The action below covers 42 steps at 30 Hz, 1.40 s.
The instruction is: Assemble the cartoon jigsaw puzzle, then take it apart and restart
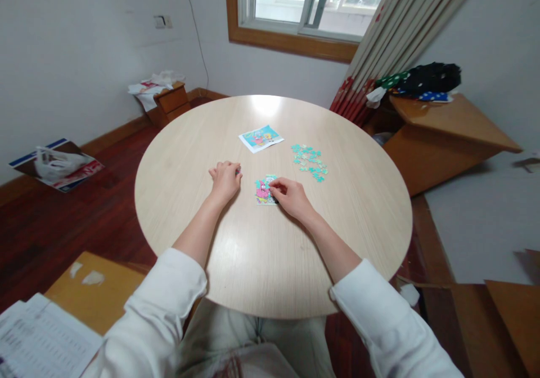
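A small part-built cartoon jigsaw (264,190) lies at the middle of the round wooden table (189,158). My right hand (290,197) rests on its right edge, fingers pinched on a puzzle piece. My left hand (225,179) sits curled on the table just left of the jigsaw, with a bit of teal showing at its fingertips. A heap of several loose teal pieces (310,161) lies to the right and farther back. The printed reference picture (261,138) lies beyond the jigsaw.
A low wooden cabinet (442,130) with clothes on it stands at the right by the curtain. A small wooden box (171,101) with papers is against the far left wall. A cardboard box (95,288) and printed sheets (37,338) sit near my left elbow.
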Tool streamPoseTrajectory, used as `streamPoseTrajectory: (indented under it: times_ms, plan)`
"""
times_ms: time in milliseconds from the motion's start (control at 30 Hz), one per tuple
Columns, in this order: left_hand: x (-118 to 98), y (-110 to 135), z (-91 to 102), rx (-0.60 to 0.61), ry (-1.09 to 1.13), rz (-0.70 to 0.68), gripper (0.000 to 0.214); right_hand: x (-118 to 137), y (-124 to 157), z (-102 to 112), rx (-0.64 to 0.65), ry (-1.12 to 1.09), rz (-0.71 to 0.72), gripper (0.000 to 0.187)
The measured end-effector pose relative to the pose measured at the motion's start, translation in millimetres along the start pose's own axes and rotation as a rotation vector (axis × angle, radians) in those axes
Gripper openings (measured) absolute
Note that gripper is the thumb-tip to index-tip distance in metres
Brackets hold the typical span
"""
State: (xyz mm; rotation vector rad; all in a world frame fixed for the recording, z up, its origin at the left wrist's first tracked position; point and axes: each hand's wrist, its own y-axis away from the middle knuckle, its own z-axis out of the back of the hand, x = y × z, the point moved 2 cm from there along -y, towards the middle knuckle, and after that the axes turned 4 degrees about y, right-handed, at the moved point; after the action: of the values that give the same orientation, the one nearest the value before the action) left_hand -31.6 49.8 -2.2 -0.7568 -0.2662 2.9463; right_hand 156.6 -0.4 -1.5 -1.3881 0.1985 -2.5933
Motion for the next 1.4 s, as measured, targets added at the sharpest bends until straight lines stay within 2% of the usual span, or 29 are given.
streamPoseTrajectory:
  times_ms: [300, 667, 733, 800, 900, 1000, 1167, 1333, 1400]
  plan:
    - [0, 0, 3.3, 0.041, -0.021, 0.088, 0.021, 0, 1, 0, 0.007, 0.010, 0.013, 0.016]
    - [2, -1, -1.1, 0.031, 0.094, -0.058, 0.012, -3, 0, -1, 0.018, -0.015, 0.016, 0.015]
    - [0, -2, -1.0, 0.015, 0.190, -0.092, 0.011, -3, 0, -1, 0.018, -0.014, 0.013, 0.015]
    - [-2, -5, -0.5, -0.005, 0.388, -0.101, 0.010, -2, 0, -1, 0.021, -0.011, 0.005, 0.015]
    - [-1, -10, -0.4, -0.020, 0.744, -0.029, 0.009, -1, 1, 0, 0.029, -0.002, -0.001, 0.016]
    - [2, -13, -0.3, -0.037, 0.900, 0.031, 0.013, -1, 1, 1, 0.030, 0.001, 0.006, 0.015]
    - [-1, -9, 1.1, -0.003, 0.759, -0.017, 0.018, -2, 1, 0, 0.022, -0.007, 0.018, 0.015]
    - [-10, 2, -2.3, 0.216, 0.477, -0.202, 0.026, -3, 0, -1, 0.025, -0.001, 0.020, 0.015]
    - [-11, 5, -3.8, 0.265, 0.381, -0.248, 0.024, -3, 0, -1, 0.024, -0.002, 0.025, 0.015]
